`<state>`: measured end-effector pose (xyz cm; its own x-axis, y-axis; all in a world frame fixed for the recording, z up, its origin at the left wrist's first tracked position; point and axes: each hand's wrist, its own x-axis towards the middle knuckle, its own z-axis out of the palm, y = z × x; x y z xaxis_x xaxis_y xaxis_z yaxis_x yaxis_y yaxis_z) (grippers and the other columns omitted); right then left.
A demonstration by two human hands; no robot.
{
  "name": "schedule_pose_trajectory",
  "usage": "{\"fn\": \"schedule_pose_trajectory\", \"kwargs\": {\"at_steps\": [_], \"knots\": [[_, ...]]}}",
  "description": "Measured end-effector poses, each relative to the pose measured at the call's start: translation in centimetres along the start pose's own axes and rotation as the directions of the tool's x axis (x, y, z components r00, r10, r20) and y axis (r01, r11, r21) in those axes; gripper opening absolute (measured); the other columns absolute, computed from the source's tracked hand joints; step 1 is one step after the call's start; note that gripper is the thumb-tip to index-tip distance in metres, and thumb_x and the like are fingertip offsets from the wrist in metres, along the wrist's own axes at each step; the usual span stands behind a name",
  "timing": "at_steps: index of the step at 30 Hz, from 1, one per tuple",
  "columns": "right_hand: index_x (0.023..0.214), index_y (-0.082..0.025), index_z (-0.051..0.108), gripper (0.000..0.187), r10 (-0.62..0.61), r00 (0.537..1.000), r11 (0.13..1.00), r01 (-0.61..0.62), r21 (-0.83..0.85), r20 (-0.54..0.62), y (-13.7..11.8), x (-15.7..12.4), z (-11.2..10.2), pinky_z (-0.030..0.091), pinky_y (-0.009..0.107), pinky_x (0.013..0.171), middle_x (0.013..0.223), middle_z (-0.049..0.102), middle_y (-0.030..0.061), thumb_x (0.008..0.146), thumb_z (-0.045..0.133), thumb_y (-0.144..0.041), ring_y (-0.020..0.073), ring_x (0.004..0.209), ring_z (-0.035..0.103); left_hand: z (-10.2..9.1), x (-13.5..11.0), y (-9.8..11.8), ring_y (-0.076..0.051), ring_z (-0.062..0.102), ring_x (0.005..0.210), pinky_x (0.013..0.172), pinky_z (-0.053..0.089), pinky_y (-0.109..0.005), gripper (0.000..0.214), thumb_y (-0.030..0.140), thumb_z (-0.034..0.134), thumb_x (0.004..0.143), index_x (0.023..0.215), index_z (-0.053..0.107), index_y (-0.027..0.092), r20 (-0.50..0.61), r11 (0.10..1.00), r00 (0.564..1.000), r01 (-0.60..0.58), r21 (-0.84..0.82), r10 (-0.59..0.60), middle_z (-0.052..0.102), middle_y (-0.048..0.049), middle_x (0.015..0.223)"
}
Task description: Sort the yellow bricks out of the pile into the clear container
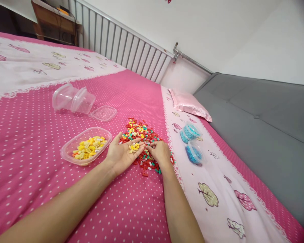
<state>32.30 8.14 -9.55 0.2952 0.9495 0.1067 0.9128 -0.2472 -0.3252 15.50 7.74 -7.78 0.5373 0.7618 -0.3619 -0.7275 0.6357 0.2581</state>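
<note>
A heap of small coloured bricks (142,135), mostly red with yellow, teal and white, lies on the pink dotted bedspread (131,202). My left hand (123,152) rests palm up at the heap's near edge, fingers open, cradling a few yellow bricks (134,147). My right hand (159,152) lies palm down on the heap, fingers curled and pinched at the bricks beside the left palm. What it pinches is too small to name. A clear oval tub (69,150) partly filled with yellow bricks sits just left of my left hand.
Two empty clear tubs (73,99) lie on their sides behind, with a loose lid (103,113). Two lidded tubs of blue bricks (192,143) stand to the right. A pink pillow (190,104) and a grey padded headboard (255,118) lie further right.
</note>
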Motion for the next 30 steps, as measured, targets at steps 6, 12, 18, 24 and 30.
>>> {"fn": "schedule_pose_trajectory", "kwargs": {"at_steps": [6,12,18,24,30], "knots": [[0.088,-0.029,0.076,0.021,0.012,1.0,1.0,-0.012,0.004,0.008,-0.3,-0.2,0.2,0.048,0.031,0.071,0.089,0.074,0.0059,0.076,0.063,-0.039,0.0248,0.087,0.068,0.1,0.0,0.0,-0.024,0.062,0.093,0.079,0.055,-0.031,0.064,0.048,0.031,0.091,0.128,0.041,-0.003,-0.02,0.999,1.0,-0.022,0.047,0.023,0.059,-0.0209,0.101],[0.084,-0.026,0.076,0.019,0.054,0.998,0.999,-0.054,-0.005,-0.018,-0.1,0.1,-0.2,0.047,0.026,0.069,0.084,0.074,0.005,0.074,0.063,-0.035,0.0218,0.083,0.068,0.4,-0.2,-0.1,-0.025,0.062,0.097,0.08,0.055,-0.031,0.064,0.048,0.03,0.091,0.128,0.042,-0.003,-0.032,0.998,0.999,-0.029,0.058,0.031,0.058,-0.0223,0.105],[0.082,-0.021,0.076,0.021,0.09,0.982,0.97,-0.05,0.236,-0.163,0.3,0.3,-1.2,0.047,0.026,0.067,0.073,0.073,0.0036,0.072,0.063,-0.035,0.0198,0.072,0.067,0.2,-0.1,0.0,-0.024,0.064,0.09,0.075,0.056,-0.031,0.065,0.05,0.029,0.091,0.129,0.041,-0.002,-0.025,0.999,1.0,-0.014,0.046,0.015,0.06,-0.0211,0.101],[0.083,-0.015,0.074,0.03,0.01,0.926,0.801,0.218,0.558,-0.377,-0.9,-0.5,-2.7,0.045,0.025,0.057,0.069,0.069,0.003,0.072,0.064,-0.04,0.0119,0.052,0.052,0.2,0.0,0.0,-0.024,0.064,0.09,0.079,0.054,-0.031,0.069,0.051,0.029,0.091,0.128,0.041,-0.005,-0.01,0.998,1.0,-0.027,0.052,0.028,0.06,-0.0205,0.096],[0.087,-0.015,0.072,0.027,-0.07,0.85,0.639,0.441,0.631,-0.523,-2.7,-2.5,-4.8,0.043,0.023,0.054,0.072,0.064,0.0022,0.076,0.065,-0.038,0.0088,0.054,0.048,0.0,0.1,-0.1,-0.024,0.064,0.088,0.08,0.054,-0.031,0.069,0.051,0.029,0.091,0.129,0.041,-0.006,0.003,0.998,0.999,-0.032,0.062,0.032,0.06,-0.0204,0.095]]}}
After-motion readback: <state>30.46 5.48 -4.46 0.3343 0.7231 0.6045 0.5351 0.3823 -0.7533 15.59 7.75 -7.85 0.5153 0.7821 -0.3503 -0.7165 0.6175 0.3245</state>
